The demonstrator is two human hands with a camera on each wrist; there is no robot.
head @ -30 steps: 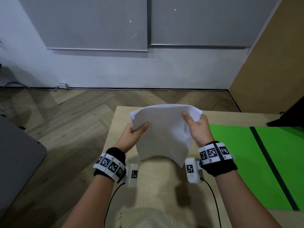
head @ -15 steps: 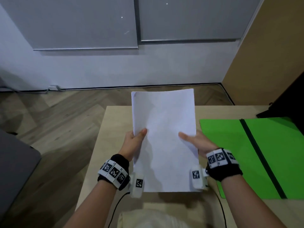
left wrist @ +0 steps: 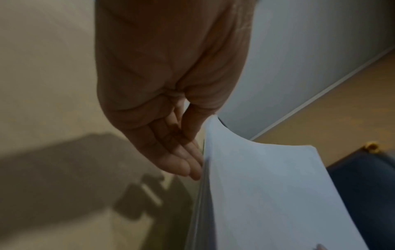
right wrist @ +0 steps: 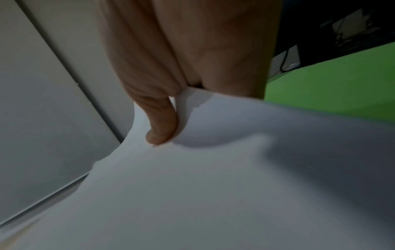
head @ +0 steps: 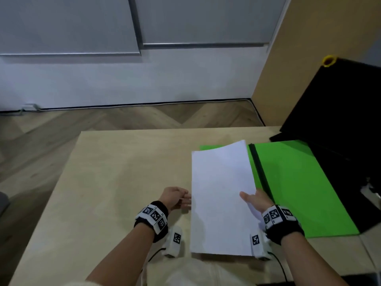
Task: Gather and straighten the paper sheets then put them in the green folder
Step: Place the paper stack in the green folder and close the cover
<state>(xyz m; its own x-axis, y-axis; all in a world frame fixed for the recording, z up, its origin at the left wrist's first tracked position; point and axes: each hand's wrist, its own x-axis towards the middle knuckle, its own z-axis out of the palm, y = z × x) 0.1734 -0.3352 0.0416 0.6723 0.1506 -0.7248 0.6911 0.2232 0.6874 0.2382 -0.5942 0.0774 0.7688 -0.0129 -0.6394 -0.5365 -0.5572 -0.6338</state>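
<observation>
Fingers (head: 248, 198) of the right hand (head: 256, 202) pinch the squared paper sheets (head: 222, 195) over the green folder (head: 292, 182) at the table's (head: 123, 162) right edge; left hand (head: 175, 198) relaxed, fingertips at the stack's edge. Gathering appears done; filing remains.

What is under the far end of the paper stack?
The paper stack, held by the right hand, overlaps the open green folder: its left flap shows along the far and right edges. The rest beneath is covered.

An office-like room — pale wooden desk (head: 123, 172), herringbone floor (head: 51, 137), grey wall panels (head: 68, 23).
</observation>
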